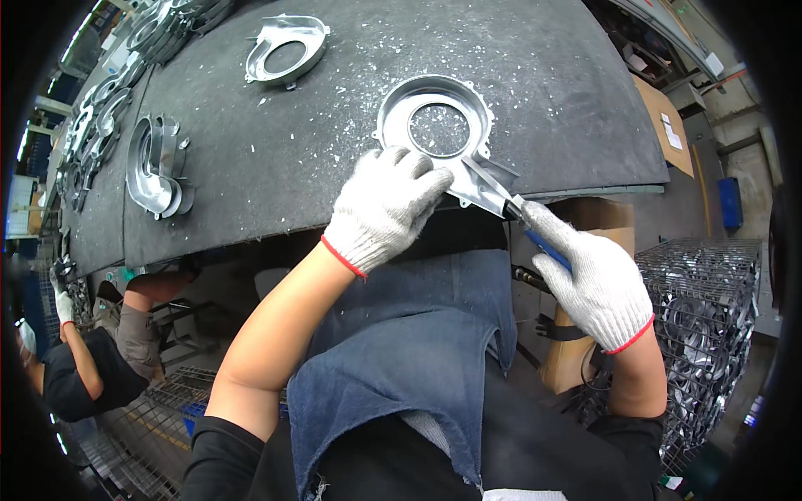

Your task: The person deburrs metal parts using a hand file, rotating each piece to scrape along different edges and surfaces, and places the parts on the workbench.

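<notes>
Your casting (397, 125) is bright silver: a round ring with a raised rim, small lugs around its outside and a wide hole, through which flakes (347, 154) show. It lies on the dark tabletop (225, 184), its straight spout reaching the near edge, toward you. Your gloved left hand (383, 200) curls its fingers over the casting's near-left side; your right hand (595, 280) wraps the blue handle of a tool (547, 250), its blade against the spout. Flake-strewn tabletop stretches left to a third casting (144, 179), beyond to a second (314, 52), and right to the side edge.
</notes>
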Action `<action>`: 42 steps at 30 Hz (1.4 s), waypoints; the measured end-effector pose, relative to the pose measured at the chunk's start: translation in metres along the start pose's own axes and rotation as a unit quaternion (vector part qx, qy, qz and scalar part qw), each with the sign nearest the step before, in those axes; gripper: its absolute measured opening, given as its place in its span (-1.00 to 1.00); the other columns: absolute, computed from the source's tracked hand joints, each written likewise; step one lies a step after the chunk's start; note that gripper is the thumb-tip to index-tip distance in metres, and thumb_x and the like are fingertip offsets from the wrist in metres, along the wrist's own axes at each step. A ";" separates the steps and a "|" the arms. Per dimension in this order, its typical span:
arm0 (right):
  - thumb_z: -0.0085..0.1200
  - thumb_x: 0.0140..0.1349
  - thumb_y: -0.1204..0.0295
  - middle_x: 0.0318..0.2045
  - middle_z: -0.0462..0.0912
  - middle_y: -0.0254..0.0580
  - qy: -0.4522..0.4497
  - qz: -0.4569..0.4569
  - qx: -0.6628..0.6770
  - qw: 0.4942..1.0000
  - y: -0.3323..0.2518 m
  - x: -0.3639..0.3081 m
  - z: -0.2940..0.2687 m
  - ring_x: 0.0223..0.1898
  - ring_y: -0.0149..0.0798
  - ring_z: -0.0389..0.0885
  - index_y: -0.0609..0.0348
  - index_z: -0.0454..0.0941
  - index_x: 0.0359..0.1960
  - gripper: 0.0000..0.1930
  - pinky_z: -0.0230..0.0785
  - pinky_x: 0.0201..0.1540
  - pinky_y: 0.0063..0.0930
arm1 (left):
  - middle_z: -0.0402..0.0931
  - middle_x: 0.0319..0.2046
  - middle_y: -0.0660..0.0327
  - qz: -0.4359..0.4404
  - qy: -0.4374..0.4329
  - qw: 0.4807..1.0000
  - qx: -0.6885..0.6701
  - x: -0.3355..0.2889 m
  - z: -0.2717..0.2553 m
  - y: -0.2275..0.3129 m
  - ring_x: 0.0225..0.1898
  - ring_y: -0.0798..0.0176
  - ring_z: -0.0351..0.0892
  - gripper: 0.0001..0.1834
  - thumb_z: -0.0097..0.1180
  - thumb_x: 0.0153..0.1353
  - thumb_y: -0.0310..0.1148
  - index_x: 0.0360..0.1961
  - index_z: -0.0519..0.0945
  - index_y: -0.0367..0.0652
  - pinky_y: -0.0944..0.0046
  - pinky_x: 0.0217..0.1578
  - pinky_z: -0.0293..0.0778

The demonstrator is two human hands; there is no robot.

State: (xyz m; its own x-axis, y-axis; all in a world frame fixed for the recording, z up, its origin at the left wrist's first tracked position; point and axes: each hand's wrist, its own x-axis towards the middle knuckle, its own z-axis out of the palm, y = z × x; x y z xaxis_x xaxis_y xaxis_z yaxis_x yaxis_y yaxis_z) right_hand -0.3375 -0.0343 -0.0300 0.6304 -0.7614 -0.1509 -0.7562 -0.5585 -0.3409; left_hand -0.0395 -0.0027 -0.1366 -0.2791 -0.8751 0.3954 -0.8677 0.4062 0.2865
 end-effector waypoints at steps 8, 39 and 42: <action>0.29 0.42 0.33 -0.03 0.81 0.11 -0.071 0.090 0.046 0.992 -0.015 0.001 -0.009 0.00 0.19 0.80 -0.12 0.55 0.52 -0.39 0.64 0.09 -0.08 | 0.62 -0.12 0.21 0.008 0.012 1.000 0.001 -0.003 0.001 -0.002 0.00 -0.02 0.63 -0.57 0.45 0.15 -0.34 0.08 0.68 0.04 -0.07 0.01 0.53; 0.21 0.57 0.17 -0.45 0.57 -0.15 -0.292 0.125 0.783 0.534 -0.127 0.069 0.092 -0.79 -0.42 0.28 -0.25 0.04 0.78 -0.15 0.19 -0.75 -0.48 | 0.76 -0.05 -0.09 -0.176 0.275 0.945 -0.007 -0.076 -0.101 -0.067 -0.01 -0.24 0.77 -0.60 0.28 0.38 -0.44 0.23 0.64 -0.21 -0.06 0.05 0.70; 0.38 0.44 0.03 -0.56 0.50 -0.21 -0.276 0.123 0.825 0.479 -0.124 0.073 0.086 -0.83 -0.43 0.25 -0.42 -0.07 0.79 0.03 0.07 -0.83 -0.48 | 0.79 -0.14 0.04 -0.141 0.344 0.916 -0.151 -0.073 -0.097 -0.081 -0.17 0.09 0.80 -0.64 0.12 0.62 -0.20 0.18 0.64 -0.26 0.12 -0.09 0.71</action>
State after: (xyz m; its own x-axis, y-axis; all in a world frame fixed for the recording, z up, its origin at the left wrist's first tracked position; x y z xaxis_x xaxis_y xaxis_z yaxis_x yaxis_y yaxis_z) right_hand -0.1832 0.0076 -0.0784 0.8518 -0.2810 -0.4421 0.0604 0.8911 -0.4498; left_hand 0.0907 0.0543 -0.1043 0.3534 -0.6252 0.6958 -0.6834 0.3354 0.6485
